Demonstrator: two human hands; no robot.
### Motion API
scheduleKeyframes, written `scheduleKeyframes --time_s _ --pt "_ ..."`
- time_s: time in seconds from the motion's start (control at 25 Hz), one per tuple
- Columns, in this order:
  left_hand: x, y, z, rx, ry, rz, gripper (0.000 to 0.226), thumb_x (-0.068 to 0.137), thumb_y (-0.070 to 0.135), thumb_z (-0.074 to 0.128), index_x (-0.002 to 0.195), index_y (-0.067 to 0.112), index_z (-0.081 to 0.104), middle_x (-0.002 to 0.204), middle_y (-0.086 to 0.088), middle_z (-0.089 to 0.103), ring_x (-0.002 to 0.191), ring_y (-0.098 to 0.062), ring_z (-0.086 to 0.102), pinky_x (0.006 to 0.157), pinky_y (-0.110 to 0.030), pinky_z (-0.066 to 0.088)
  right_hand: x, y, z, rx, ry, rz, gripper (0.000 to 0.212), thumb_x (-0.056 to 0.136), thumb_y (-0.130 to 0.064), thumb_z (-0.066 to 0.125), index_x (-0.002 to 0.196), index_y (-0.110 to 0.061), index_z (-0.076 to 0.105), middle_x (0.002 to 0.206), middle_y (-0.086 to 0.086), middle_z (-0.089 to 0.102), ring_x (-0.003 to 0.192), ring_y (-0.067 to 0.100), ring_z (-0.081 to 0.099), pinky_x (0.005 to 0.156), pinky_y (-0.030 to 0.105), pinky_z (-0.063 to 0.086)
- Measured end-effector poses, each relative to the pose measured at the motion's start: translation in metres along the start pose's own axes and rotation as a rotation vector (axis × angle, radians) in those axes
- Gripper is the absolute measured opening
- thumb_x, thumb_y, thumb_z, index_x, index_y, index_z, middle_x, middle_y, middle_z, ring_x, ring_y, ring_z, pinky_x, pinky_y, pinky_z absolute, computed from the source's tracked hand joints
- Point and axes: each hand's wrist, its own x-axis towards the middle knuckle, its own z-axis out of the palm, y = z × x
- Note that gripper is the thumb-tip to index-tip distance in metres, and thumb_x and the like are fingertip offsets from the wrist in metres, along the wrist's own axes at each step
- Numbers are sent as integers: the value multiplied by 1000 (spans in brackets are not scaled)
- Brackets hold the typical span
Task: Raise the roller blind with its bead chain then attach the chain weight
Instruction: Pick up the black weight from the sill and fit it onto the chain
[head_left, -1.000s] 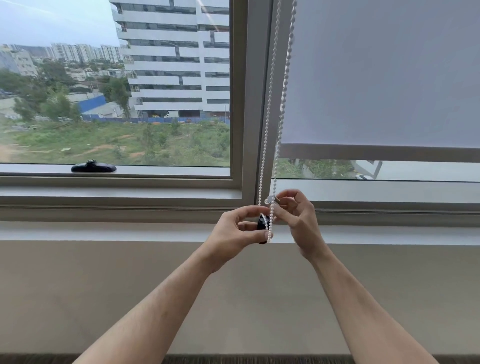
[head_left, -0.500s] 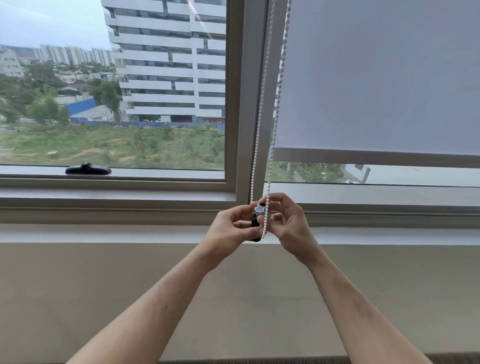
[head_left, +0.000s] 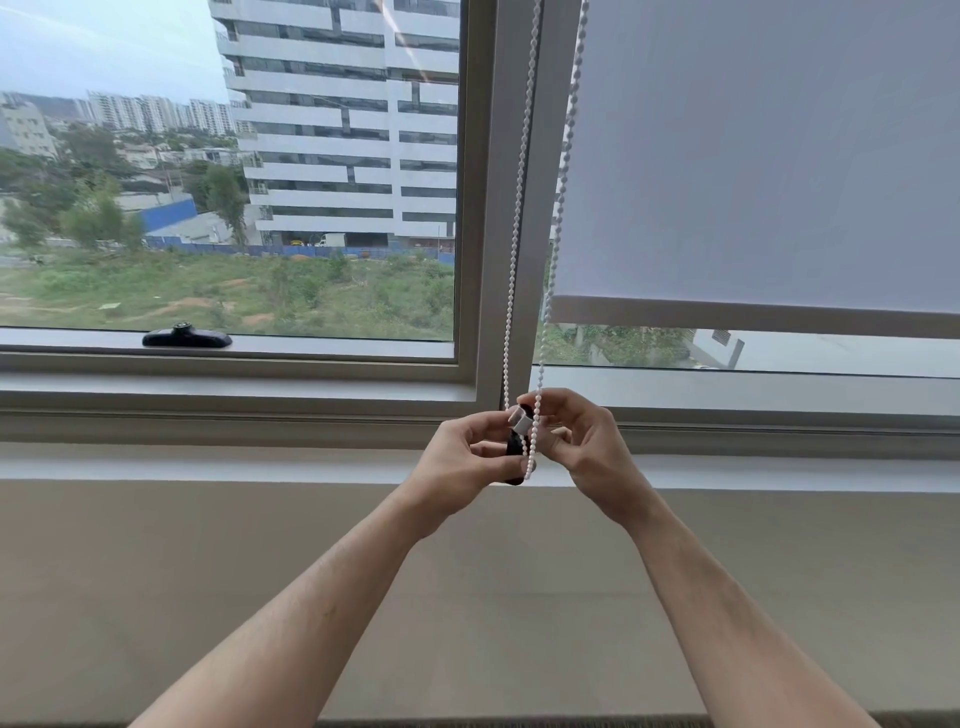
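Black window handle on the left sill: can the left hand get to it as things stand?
Probably yes, but not right away. The window handle lies in the open on the sill with nothing over it. The left hand, though, grips the chain weight at the bead chain and would have to let go first.

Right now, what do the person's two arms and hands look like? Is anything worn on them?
Both forearms are bare up to the bottom edge of the head view; no sleeve shows. The left hand and the right hand wear no glove, and no ring, watch or bracelet is visible at the fingers or wrists. The fingernails look short and unpainted.
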Motion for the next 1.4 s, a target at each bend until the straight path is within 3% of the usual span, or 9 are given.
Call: scheduleKeyframes --time_s 0.12,0.2,0.32,0.48,0.64,0.84,1.0,1.28,1.4 --pt "-3 3 0 4 2 -2 40 77 -6 75 112 12 71 83 1 73 75 -17 68 73 -27 56 1 1 -5 -51 -4 -6 21 88 -12 69 107 -21 71 92 12 68 77 27 53 69 55 48" --pt "-5 5 0 9 2 -6 38 77 -6 75 111 10 71 85 0 73 76 -17 68 72 -26 56 1 -1 -7 -79 -38 0 21 90 -10 67 110 -16 70 89 23 62 75 32 49 67 58 46" --pt "-7 8 1 16 -1 -22 36 78 -7 75 111 5 69 90 -6 71 76 -17 67 72 -26 56 0 -4 -10 -105 -86 -19 21 93 -5 64 113 -7 69 102 11 65 84 35 55 71 43 45" --pt "-9 11 2 32 -12 -39 35 78 -8 74 112 0 67 93 -9 69 78 -16 67 73 -28 56 1 -10 -15 -164 -173 3 23 93 -1 63 114 -9 70 98 -8 67 78 14 54 74 26 45" --pt "-11 13 2 22 -18 -42 35 78 -8 74 112 2 69 87 -4 70 76 -15 66 72 -27 56 2 -10 -18 -152 -174 -3 23 93 -4 64 114 -12 72 101 13 68 85 30 61 72 28 47" --pt "-12 16 1 38 -36 -38 37 79 -6 75 114 3 69 87 -4 69 75 -15 64 75 -31 58 3 -18 -12 -14 -130 -33 25 86 -7 71 99 -28 78 94 0 76 92 20 72 84 29 56" --pt "-13 16 1 37 -17 -47 39 80 -7 74 117 1 66 88 -6 67 72 -14 65 76 -33 59 5 -19 -12 -123 -148 -90 37 88 -4 66 101 -37 77 100 -8 76 98 17 72 88 29 55" --pt "-12 16 0 34 -20 -45 38 79 -6 75 115 5 69 80 1 68 70 -15 64 74 -34 59 7 -22 -12 -266 -160 -113 36 89 -7 67 97 -40 77 99 -19 71 99 16 70 89 35 57" --pt "-12 16 -2 43 -13 -42 39 79 -6 75 116 5 69 80 1 69 70 -15 64 74 -34 59 7 -23 -12 -298 -161 -109 26 88 -5 68 98 -27 78 98 -18 71 98 16 71 89 36 57"
